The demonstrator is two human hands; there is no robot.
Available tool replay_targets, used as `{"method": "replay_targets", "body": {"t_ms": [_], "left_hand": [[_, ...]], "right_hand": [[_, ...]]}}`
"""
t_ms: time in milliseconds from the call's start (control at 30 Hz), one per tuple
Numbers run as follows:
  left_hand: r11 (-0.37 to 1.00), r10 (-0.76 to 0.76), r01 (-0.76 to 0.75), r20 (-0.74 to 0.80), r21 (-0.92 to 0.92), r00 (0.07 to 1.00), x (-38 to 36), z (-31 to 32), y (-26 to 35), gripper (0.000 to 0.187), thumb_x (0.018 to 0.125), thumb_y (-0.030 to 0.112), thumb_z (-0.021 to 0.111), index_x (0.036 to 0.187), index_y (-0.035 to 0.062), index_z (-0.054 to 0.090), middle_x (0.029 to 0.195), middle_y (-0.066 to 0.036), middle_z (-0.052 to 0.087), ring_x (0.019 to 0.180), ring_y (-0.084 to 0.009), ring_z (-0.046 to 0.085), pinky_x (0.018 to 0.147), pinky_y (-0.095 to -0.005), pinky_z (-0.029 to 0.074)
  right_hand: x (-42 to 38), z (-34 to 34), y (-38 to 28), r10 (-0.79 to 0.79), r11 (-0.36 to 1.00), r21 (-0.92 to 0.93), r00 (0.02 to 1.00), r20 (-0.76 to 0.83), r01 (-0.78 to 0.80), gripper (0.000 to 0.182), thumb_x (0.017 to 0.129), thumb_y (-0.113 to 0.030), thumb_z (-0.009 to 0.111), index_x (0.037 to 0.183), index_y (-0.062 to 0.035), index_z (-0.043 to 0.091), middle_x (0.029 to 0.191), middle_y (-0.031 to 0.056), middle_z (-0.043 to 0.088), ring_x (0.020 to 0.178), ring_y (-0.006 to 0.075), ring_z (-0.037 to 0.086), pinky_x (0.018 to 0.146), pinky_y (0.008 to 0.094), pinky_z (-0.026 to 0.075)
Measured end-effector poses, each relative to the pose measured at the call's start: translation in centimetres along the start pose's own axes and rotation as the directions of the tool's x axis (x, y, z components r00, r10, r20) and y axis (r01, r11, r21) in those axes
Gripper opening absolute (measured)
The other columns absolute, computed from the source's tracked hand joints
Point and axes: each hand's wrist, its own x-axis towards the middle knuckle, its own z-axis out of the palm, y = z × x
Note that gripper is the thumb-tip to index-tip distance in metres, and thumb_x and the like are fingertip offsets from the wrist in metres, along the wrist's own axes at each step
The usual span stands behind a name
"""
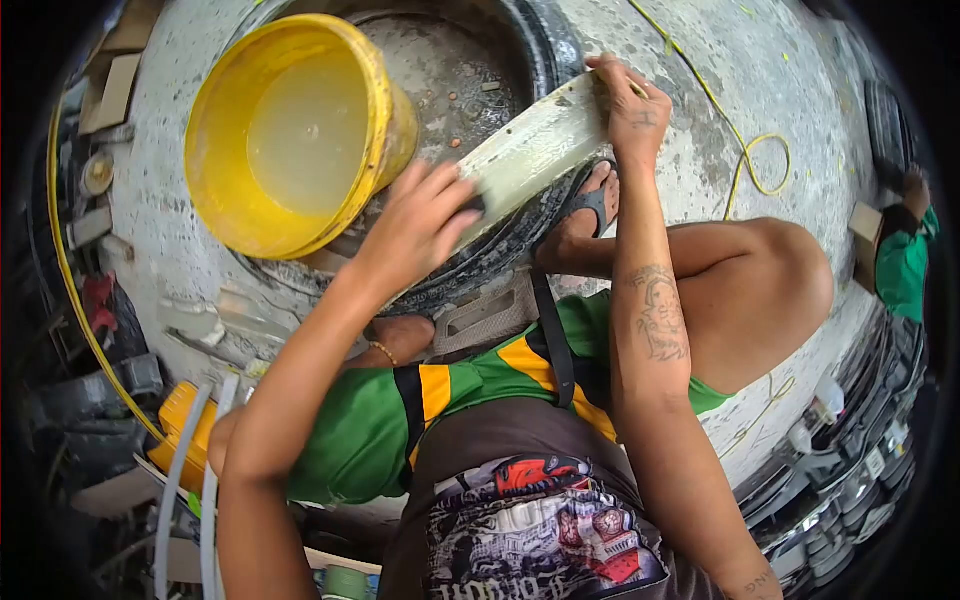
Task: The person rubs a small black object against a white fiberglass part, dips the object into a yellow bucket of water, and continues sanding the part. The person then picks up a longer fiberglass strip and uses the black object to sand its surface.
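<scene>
Person squats on the concrete floor (700, 60) over a black tyre (520, 235). A long pale, wet strip (530, 150) lies slanted across the tyre's near-right rim. Left hand (420, 225) presses down on the strip's near end, fingers spread flat, with something dark under them that is too hidden to name. Right hand (632, 110) clamps the strip's far end, fingers wrapped over the edge. Hands well apart, one at each end. Yellow bucket (295, 130) with cloudy water sits on the tyre's left side, just beside the left hand. Sandalled foot (590, 205) rests on the rim below the strip. Yellow cord (745, 165) trails on the floor, far right.
</scene>
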Motion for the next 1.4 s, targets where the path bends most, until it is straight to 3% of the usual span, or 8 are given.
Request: {"method": "replay_targets", "body": {"t_ms": [167, 367, 500, 667, 833, 967, 1200, 1400], "left_hand": [[0.994, 0.101, -0.102, -0.029, -0.035, 0.994, 8.9, 2.7, 1.0, 0.029, 0.09, 0.013, 0.075, 0.115, 0.0021, 0.066, 0.116, -0.016, 0.059, 0.108, -0.0369, 0.053, 0.095, -0.0469, 0.047], [0.998, -0.057, 0.057, 0.078, 0.004, 0.995, -0.6, -1.0, 0.8, 0.036, 0.09, 0.011, 0.075, 0.123, 0.0011, 0.067, 0.126, -0.018, 0.061, 0.113, -0.0373, 0.055, 0.102, -0.0456, 0.047], [0.98, 0.191, -0.198, -0.192, -0.019, 0.963, 10.8, 4.6, 1.0, 0.032, 0.089, 0.011, 0.074, 0.118, 0.0015, 0.065, 0.122, -0.018, 0.06, 0.11, -0.0399, 0.054, 0.099, -0.0489, 0.047], [0.996, 0.091, -0.093, -0.085, -0.017, 0.992, 7.8, 3.0, 1.5, 0.031, 0.09, 0.011, 0.073, 0.118, 0.001, 0.064, 0.12, -0.018, 0.061, 0.109, -0.0406, 0.054, 0.097, -0.0502, 0.047], [1.0, 0.017, -0.017, -0.026, -0.004, 1.0, 5.1, 1.7, 1.5, 0.032, 0.09, 0.011, 0.073, 0.119, 0.0003, 0.064, 0.12, -0.017, 0.061, 0.111, -0.0396, 0.054, 0.098, -0.0488, 0.047], [0.984, 0.176, -0.171, -0.177, 0.042, 0.968, 13.4, 5.8, 1.7, 0.036, 0.088, 0.011, 0.075, 0.121, 0.0015, 0.063, 0.116, -0.016, 0.058, 0.11, -0.0383, 0.052, 0.098, -0.0485, 0.046], [0.99, -0.109, 0.069, -0.35, -0.127, 0.93, 8.5, 2.3, 2.2, 0.047, 0.088, 0.019, 0.08, 0.13, 0.0035, 0.066, 0.122, -0.017, 0.058, 0.114, -0.0359, 0.054, 0.102, -0.0464, 0.046], [0.999, -0.033, 0.027, -0.241, -0.028, 0.97, 9.3, 4.2, 2.2, 0.039, 0.087, 0.016, 0.078, 0.124, 0.0064, 0.067, 0.12, -0.015, 0.06, 0.113, -0.0384, 0.054, 0.101, -0.0485, 0.046]], "right_hand": [[-0.1, -0.3, 0.0, 0.005, 0.995, 0.1, 1.0, 0.025, -0.007, 0.028, 0.094, -0.032, 0.074, 0.099, -0.0067, 0.085, 0.081, 0.0057, 0.078, 0.074, 0.0086, 0.065, 0.069, 0.0246, 0.052], [0.0, -0.1, 0.0, 0.008, 1.0, -0.006, 1.0, 0.003, -0.008, 0.029, 0.094, -0.033, 0.072, 0.102, -0.0078, 0.085, 0.087, 0.0087, 0.08, 0.08, 0.0119, 0.067, 0.079, 0.0261, 0.053], [0.2, 0.0, -0.7, 0.041, 0.997, 0.064, 0.999, 0.03, -0.043, 0.04, 0.098, -0.039, 0.069, 0.101, -0.0025, 0.084, 0.091, 0.0119, 0.081, 0.083, 0.0138, 0.069, 0.081, 0.0261, 0.053], [-0.3, -0.2, -1.5, 0.03, 0.998, 0.061, 0.999, 0.033, -0.032, 0.077, 0.109, -0.051, 0.027, 0.102, 0.0, 0.083, 0.094, 0.0147, 0.081, 0.084, 0.0235, 0.072, 0.085, 0.032, 0.053], [0.3, -0.1, -0.4, -0.017, 1.0, 0.014, 0.999, 0.032, 0.017, 0.061, 0.104, -0.036, 0.035, 0.1, -0.0002, 0.084, 0.089, 0.0131, 0.08, 0.072, 0.0218, 0.063, 0.078, 0.0314, 0.05], [-0.2, -0.3, -0.6, 0.031, 0.977, 0.207, 0.998, 0.055, -0.042, 0.06, 0.103, -0.032, 0.034, 0.103, 0.006, 0.081, 0.099, 0.0159, 0.08, 0.088, 0.0224, 0.071, 0.088, 0.0287, 0.053], [-2.6, 0.9, -0.1, -0.043, 0.996, 0.083, 0.983, 0.177, 0.029, 0.066, 0.112, -0.043, 0.029, 0.11, -0.0015, 0.081, 0.108, 0.0178, 0.079, 0.101, 0.0308, 0.07, 0.099, 0.0387, 0.048], [-2.0, 1.3, 1.4, -0.003, 0.881, 0.446, 0.94, 0.342, -0.159, 0.073, 0.108, -0.04, 0.017, 0.125, 0.0044, 0.073, 0.137, 0.0155, 0.069, 0.145, 0.0272, 0.045, 0.125, 0.039, 0.026]]}}
